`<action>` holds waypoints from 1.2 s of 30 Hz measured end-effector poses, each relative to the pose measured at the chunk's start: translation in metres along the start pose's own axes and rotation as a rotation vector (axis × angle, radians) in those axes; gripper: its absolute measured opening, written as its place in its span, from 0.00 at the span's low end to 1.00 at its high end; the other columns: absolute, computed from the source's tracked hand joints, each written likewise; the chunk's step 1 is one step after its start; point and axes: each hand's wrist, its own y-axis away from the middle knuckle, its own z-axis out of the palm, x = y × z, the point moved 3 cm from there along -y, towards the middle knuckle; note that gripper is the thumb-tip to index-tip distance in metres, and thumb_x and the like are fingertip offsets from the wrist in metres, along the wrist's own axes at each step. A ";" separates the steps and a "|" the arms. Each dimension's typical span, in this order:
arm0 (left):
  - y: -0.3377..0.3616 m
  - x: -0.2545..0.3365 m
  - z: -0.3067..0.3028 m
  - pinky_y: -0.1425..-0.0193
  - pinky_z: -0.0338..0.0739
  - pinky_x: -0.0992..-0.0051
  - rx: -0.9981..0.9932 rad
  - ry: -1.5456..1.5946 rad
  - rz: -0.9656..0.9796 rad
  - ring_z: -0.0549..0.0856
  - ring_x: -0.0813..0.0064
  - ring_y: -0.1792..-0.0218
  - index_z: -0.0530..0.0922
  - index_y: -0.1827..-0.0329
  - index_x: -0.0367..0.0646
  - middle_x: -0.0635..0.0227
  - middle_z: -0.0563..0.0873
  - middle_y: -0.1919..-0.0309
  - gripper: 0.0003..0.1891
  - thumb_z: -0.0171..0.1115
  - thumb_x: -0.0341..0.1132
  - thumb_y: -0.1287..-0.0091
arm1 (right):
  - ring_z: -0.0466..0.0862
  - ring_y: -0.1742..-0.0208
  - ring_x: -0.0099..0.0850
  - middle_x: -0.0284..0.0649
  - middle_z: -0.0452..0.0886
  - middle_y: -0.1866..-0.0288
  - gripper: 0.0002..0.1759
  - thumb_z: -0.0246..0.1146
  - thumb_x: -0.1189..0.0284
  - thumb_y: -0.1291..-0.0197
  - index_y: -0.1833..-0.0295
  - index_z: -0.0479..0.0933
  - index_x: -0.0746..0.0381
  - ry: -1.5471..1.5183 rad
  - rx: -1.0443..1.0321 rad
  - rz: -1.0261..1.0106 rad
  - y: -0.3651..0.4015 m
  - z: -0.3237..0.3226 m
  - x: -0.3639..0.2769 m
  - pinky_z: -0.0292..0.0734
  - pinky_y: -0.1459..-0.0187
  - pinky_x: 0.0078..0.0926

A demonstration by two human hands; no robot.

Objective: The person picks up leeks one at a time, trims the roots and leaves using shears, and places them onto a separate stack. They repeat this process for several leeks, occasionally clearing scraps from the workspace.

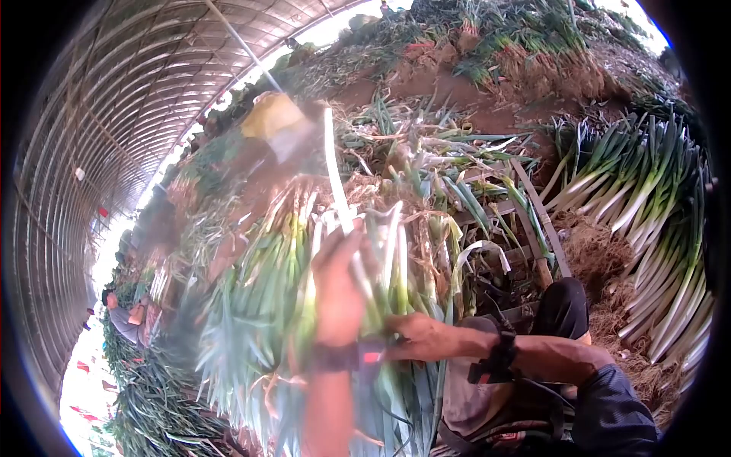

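Bunching green onions looks to be the step in hand. The left hand (339,293), blurred, is closed around a long white stalk (335,175) that rises above it. The right hand (422,335), just beside it, clasps the bunch of green onions (388,244), white ends above the hands and leaves trailing below them. As I judge it, the next move calls for laying that stalk in with the rest without slackening the right hand's clasp.

No raised surface shows. Loose stalks lie on bare soil (472,99) beyond the hands, with wooden slats (542,221) up and to their right. Farther right is a stacked pile of onions (655,228). Left of the hands curves an arched tunnel roof (114,114), with other people (122,320) low beneath it.
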 end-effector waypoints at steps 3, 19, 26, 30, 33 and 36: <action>0.011 0.009 0.005 0.64 0.79 0.72 -0.007 -0.072 -0.034 0.81 0.76 0.70 0.81 0.43 0.35 0.68 0.83 0.68 0.14 0.64 0.33 0.27 | 0.87 0.54 0.41 0.50 0.85 0.55 0.18 0.62 0.63 0.31 0.49 0.78 0.68 0.008 0.041 0.034 -0.005 0.003 -0.006 0.82 0.50 0.41; 0.010 0.163 -0.034 0.75 0.66 0.81 0.207 -0.276 0.373 0.70 0.84 0.77 0.77 0.48 0.34 0.75 0.74 0.72 0.13 0.57 0.37 0.22 | 0.83 0.77 0.33 0.38 0.80 0.73 0.20 0.57 0.59 0.24 0.62 0.80 0.66 0.422 -0.105 -0.521 0.040 0.067 0.021 0.81 0.76 0.31; 0.031 0.289 -0.111 0.73 0.64 0.80 0.421 -0.439 0.680 0.69 0.83 0.76 0.75 0.53 0.37 0.74 0.73 0.73 0.07 0.60 0.32 0.24 | 0.82 0.76 0.32 0.37 0.81 0.75 0.05 0.63 0.74 0.32 0.61 0.81 0.64 0.451 0.080 -0.762 0.098 0.032 0.036 0.79 0.74 0.31; 0.067 0.362 -0.153 0.71 0.70 0.76 0.706 -0.451 0.905 0.73 0.80 0.74 0.77 0.61 0.37 0.72 0.76 0.73 0.09 0.62 0.34 0.25 | 0.81 0.78 0.33 0.37 0.81 0.76 0.06 0.64 0.78 0.35 0.66 0.82 0.64 0.417 0.033 -0.646 0.119 -0.031 -0.026 0.78 0.76 0.32; 0.090 0.395 -0.164 0.73 0.70 0.76 0.784 -0.578 1.027 0.76 0.79 0.76 0.78 0.63 0.34 0.69 0.78 0.73 0.12 0.61 0.36 0.25 | 0.81 0.79 0.30 0.36 0.81 0.77 0.09 0.65 0.77 0.34 0.69 0.82 0.64 0.216 0.101 -0.602 0.126 -0.055 -0.040 0.75 0.78 0.31; 0.102 0.405 -0.150 0.74 0.69 0.77 0.934 -0.794 1.159 0.74 0.80 0.78 0.80 0.61 0.34 0.71 0.79 0.74 0.14 0.62 0.39 0.25 | 0.78 0.81 0.24 0.33 0.80 0.78 0.12 0.66 0.74 0.31 0.70 0.81 0.62 0.041 0.208 -0.548 0.130 -0.083 -0.058 0.69 0.80 0.28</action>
